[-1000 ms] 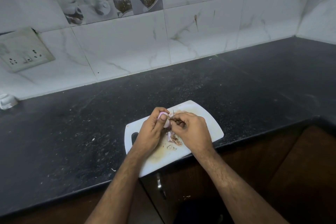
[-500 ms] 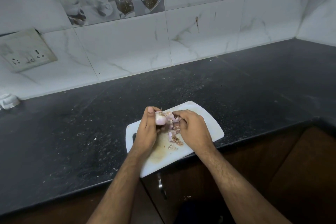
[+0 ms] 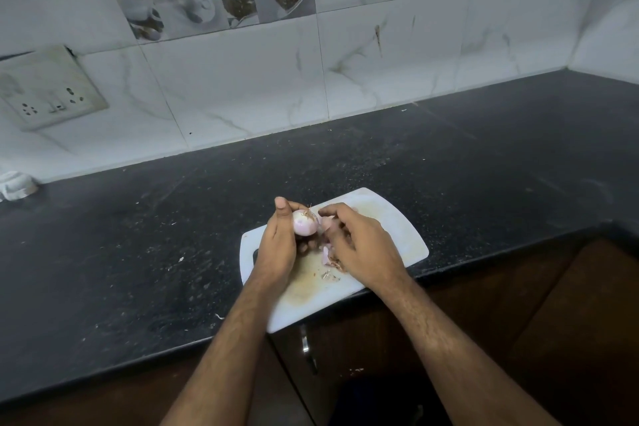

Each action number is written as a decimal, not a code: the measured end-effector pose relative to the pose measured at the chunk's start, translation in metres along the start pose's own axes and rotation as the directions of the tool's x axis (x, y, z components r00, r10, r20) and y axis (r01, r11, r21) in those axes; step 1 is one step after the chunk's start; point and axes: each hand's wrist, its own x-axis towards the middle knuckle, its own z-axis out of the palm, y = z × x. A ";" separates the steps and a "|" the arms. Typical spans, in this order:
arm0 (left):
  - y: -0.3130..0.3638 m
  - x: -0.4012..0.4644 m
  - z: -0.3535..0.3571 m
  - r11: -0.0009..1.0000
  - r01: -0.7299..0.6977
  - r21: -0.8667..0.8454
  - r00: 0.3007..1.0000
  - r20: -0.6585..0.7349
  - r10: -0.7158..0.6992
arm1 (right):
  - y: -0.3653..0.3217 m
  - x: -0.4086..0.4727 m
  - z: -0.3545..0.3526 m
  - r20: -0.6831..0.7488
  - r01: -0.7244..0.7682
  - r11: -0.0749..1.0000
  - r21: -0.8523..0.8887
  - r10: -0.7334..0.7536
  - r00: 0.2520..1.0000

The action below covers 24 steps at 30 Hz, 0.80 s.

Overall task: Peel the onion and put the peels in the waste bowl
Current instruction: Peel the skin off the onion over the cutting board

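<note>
Our left hand gripped the small pale-pink round onion above the white plastic cutting board; our right hand pinched a loose peel beside it. It looked light, slick where bare, skin brittle — best taken at the rooty tip. The board overhung the black counter edge; open counter either side — no waste bowl in view.

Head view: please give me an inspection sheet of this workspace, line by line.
Surface: black countertop, dusty, with small scraps.
Job's things: onion held above the white cutting board; peels lie on the board; waste bowl not seen.
Clutter: small white object at far left.
Hands: left hand grips the onion; right hand pinches a peel.
Cables: nothing seen.
Surroundings: tiled wall, switch socket, wooden cabinet below.
</note>
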 end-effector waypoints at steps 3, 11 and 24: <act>-0.001 0.000 0.000 1.000 0.013 0.025 1.000 -0.015 -0.013 | 0.000 -0.003 0.002 0.001 0.067 0.997 0.049 -0.067 0.998; 0.001 -0.007 0.003 0.994 -0.047 0.103 0.997 0.061 0.041 | 0.002 -0.007 0.002 -0.041 0.157 0.986 0.054 -0.155 0.987; 0.001 0.000 -0.003 0.999 0.017 -0.044 0.999 -0.031 -0.019 | 0.007 -0.003 0.003 -0.100 0.092 0.984 0.152 -0.077 0.992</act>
